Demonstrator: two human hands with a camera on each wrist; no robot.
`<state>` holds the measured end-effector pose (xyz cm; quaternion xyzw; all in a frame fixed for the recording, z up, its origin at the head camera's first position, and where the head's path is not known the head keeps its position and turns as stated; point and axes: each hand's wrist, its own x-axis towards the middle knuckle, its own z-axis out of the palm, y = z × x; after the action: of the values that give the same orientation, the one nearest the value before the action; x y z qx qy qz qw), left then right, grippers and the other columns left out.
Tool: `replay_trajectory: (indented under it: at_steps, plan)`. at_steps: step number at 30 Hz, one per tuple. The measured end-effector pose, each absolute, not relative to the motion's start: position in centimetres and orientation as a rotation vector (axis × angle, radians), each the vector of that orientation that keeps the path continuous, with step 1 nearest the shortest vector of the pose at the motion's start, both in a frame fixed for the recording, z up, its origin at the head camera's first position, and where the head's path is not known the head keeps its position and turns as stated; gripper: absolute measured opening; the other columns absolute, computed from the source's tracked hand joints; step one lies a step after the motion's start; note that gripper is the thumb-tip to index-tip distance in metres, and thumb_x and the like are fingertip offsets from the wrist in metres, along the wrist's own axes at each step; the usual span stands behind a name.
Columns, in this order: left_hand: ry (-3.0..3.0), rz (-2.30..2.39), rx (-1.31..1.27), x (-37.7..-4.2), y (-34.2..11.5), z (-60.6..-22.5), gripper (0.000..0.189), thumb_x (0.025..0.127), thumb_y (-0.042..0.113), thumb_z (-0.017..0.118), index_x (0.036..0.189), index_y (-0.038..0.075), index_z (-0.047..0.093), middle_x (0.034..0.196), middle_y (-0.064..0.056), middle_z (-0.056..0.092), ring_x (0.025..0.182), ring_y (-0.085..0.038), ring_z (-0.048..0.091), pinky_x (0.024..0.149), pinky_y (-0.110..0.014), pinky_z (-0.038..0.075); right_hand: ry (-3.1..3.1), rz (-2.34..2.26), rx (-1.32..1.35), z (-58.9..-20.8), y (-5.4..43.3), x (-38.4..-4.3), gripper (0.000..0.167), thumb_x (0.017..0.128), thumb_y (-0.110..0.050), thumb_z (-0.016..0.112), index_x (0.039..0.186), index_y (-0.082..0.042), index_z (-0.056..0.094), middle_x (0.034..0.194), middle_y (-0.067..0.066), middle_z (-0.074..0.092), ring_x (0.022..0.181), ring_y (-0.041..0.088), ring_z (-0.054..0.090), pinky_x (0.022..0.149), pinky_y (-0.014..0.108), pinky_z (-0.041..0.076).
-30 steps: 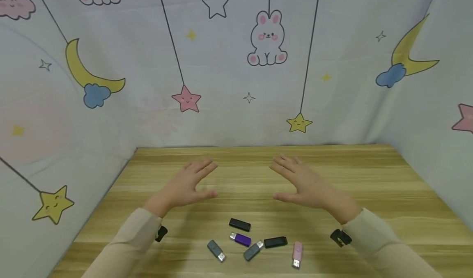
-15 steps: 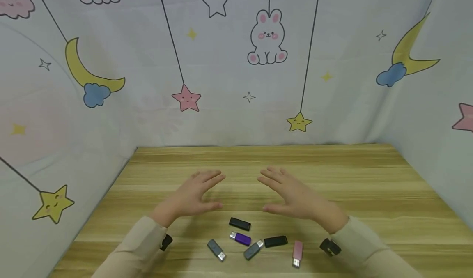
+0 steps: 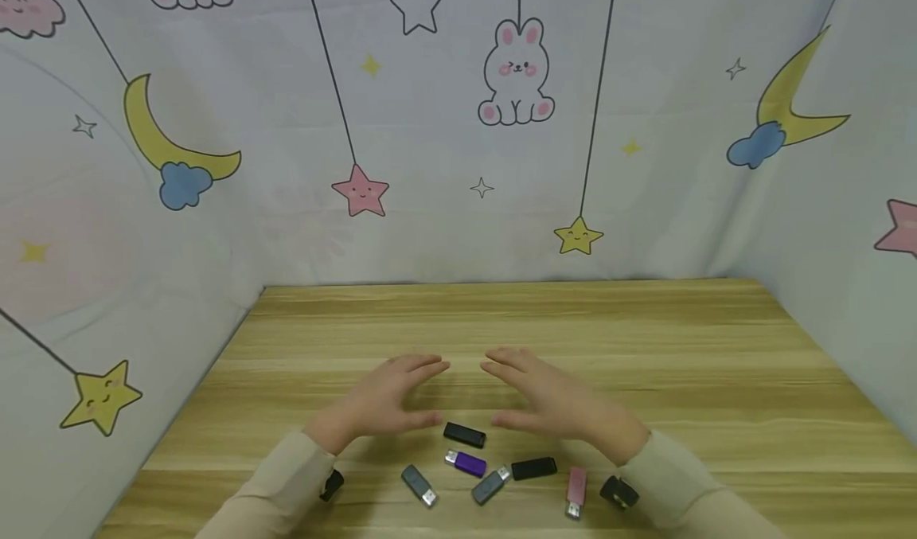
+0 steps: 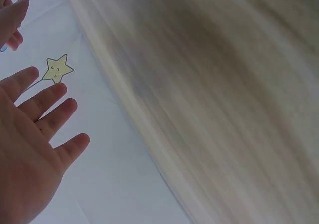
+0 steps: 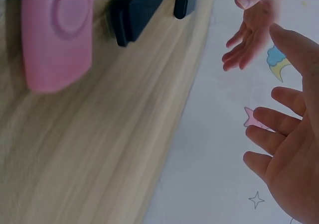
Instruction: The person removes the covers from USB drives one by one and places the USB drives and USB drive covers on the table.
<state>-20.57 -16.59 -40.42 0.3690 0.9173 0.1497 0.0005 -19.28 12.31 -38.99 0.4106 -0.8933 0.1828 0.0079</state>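
Both hands hover over the table with palms facing each other and nothing held. The left hand (image 3: 387, 400) has its fingers extended, its thumb tip close to a black USB stick (image 3: 465, 435). Opposite it, the right hand (image 3: 555, 400) is spread the same way, thumb apart from the fingers. Nearer the person lie a purple USB stick (image 3: 469, 463), two grey USB sticks, one to the left (image 3: 419, 486) and one in the middle (image 3: 490, 485), another black USB stick (image 3: 533, 468) and a pink USB stick (image 3: 576, 491). The right wrist view shows the pink one large.
The wood-grain table (image 3: 501, 316) meets a white cloth backdrop (image 3: 444, 236) printed with stars, moons and a rabbit, which also rises along both sides. Black wrist cameras sit at the left cuff (image 3: 332, 486) and the right cuff (image 3: 619, 492).
The two hands have come closer together and moved toward the person, nearer the USB sticks. The USB sticks stay where they were.
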Motion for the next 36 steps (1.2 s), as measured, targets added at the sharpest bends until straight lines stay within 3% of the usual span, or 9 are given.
replay_trajectory:
  at_steps: [16,36]
  plan:
    - [2.791,0.493,1.144,-20.4,-16.0,-41.6,0.071,0.087,0.050,0.066,0.143,0.013,0.046,0.141,-0.013,0.049,0.127,-0.031,0.049,0.104,-0.049,0.040,-2.928,0.677,1.257,-40.3,10.2,-19.1,0.069,0.091,-0.045,0.063,0.145,-0.008,0.041,0.149,0.013,0.040,0.135,0.028,0.040,0.108,0.045,0.036]
    - [2.729,0.494,1.120,-19.9,-15.1,-42.0,0.059,0.086,0.038,0.071,0.135,0.010,0.055,0.129,-0.010,0.055,0.120,-0.027,0.052,0.103,-0.045,0.042,-3.034,0.627,1.229,-41.7,8.8,-19.1,0.063,0.090,-0.038,0.066,0.140,-0.004,0.048,0.139,0.013,0.049,0.127,0.028,0.048,0.107,0.043,0.038]
